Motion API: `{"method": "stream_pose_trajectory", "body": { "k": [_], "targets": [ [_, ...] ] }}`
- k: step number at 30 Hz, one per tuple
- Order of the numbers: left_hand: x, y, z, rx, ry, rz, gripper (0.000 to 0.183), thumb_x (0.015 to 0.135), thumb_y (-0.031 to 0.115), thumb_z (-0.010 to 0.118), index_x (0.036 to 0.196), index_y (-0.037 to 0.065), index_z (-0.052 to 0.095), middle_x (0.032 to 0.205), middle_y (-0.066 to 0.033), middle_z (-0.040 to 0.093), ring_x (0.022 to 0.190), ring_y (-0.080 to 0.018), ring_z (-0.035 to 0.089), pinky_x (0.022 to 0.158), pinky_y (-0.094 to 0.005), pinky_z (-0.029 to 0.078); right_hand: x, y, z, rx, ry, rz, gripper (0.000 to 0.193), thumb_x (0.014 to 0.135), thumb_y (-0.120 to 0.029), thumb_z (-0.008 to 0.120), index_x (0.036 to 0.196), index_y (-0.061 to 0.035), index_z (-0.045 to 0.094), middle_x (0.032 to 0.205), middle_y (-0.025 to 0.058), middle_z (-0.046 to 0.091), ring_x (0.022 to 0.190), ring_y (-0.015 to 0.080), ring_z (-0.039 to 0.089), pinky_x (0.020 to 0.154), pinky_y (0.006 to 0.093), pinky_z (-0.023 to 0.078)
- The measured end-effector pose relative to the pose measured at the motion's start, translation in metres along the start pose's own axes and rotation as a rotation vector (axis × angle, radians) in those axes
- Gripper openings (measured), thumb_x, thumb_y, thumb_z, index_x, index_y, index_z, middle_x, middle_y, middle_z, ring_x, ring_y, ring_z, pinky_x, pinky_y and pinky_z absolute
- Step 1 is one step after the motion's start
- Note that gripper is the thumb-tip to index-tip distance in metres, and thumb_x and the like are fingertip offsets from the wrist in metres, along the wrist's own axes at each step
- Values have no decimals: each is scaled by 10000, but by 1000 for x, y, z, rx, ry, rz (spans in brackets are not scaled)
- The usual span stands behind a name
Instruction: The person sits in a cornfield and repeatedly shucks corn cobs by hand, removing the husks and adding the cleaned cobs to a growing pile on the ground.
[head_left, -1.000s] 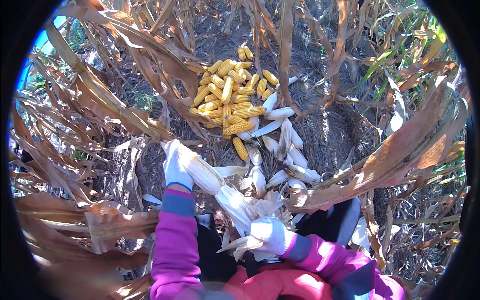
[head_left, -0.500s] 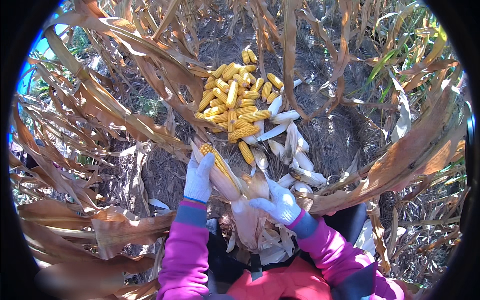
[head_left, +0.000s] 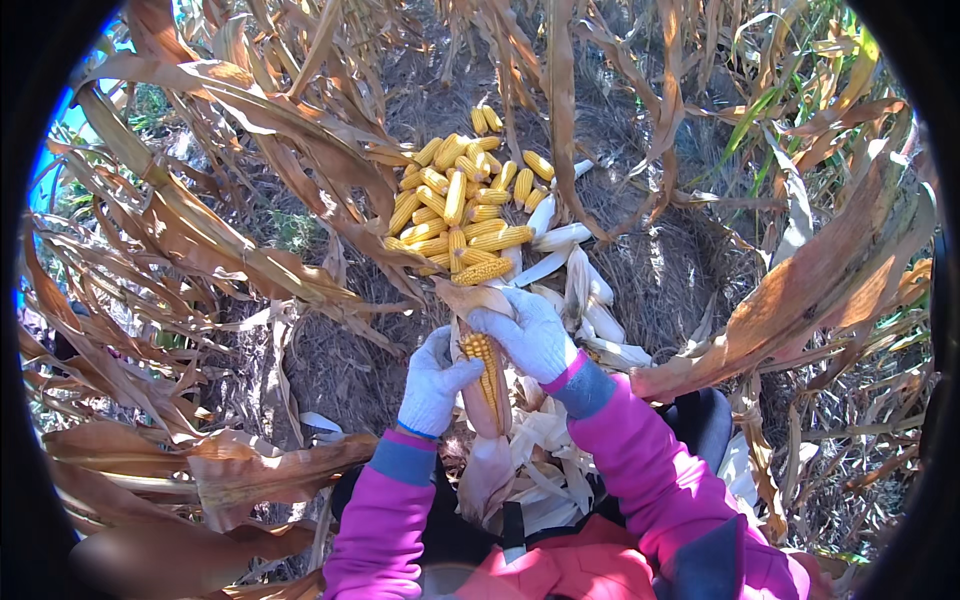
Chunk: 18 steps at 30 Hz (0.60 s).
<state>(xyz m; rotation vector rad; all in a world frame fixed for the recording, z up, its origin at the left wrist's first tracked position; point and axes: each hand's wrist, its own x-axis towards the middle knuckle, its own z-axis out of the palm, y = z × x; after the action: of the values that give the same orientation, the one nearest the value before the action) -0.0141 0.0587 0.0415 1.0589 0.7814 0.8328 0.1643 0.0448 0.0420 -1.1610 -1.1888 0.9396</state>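
Observation:
A partly husked ear of corn [head_left: 482, 362] stands in front of my body, its yellow kernels showing between pale husk leaves. My left hand [head_left: 432, 388], in a white knit glove, is closed around the ear's left side, thumb across the front. My right hand [head_left: 530, 338], gloved the same way, has its fingers closed on a husk leaf [head_left: 472, 298] at the ear's upper end. Pulled-down husk [head_left: 486, 465] hangs below the ear towards my lap. Just beyond my hands lies a heap of bare yellow corn ears [head_left: 455, 205] on the ground.
Ears still in pale husks [head_left: 598, 310] lie right of the heap. Loose husks [head_left: 540, 450] gather by my lap. Dry corn stalks and leaves [head_left: 290, 250] arch in from the left, and a broad brown leaf [head_left: 800, 300] reaches in from the right.
My right hand has moved up from beside the lower husk to the ear's top and closed on a husk leaf. The ear has shifted right and stands more upright, with my left hand following.

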Motion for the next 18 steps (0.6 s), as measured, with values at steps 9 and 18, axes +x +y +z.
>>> {"method": "stream_pose_trajectory", "body": {
  "k": [9, 18],
  "targets": [
    [-1, -20, 7, -82, 129, 96, 594, 824, 102, 753, 1347, -18, 499, 1240, -101, 600, 1109, -158, 589, 970, -314, 492, -7, 4, 24, 940, 274, 355, 228, 1030, -182, 561, 1150, -4, 637, 1000, 37, 674, 884, 128, 654, 761, 259, 530],
    [9, -23, 5, -123, 367, 169, 392, 957, 161, 662, 1301, 9, 553, 1149, -58, 631, 1022, -139, 619, 896, -304, 516, -6, 1, 34, 1058, 233, 284, 171, 1028, -149, 556, 1133, -36, 631, 968, 42, 673, 863, 134, 658, 752, 272, 545]
  ]
}}
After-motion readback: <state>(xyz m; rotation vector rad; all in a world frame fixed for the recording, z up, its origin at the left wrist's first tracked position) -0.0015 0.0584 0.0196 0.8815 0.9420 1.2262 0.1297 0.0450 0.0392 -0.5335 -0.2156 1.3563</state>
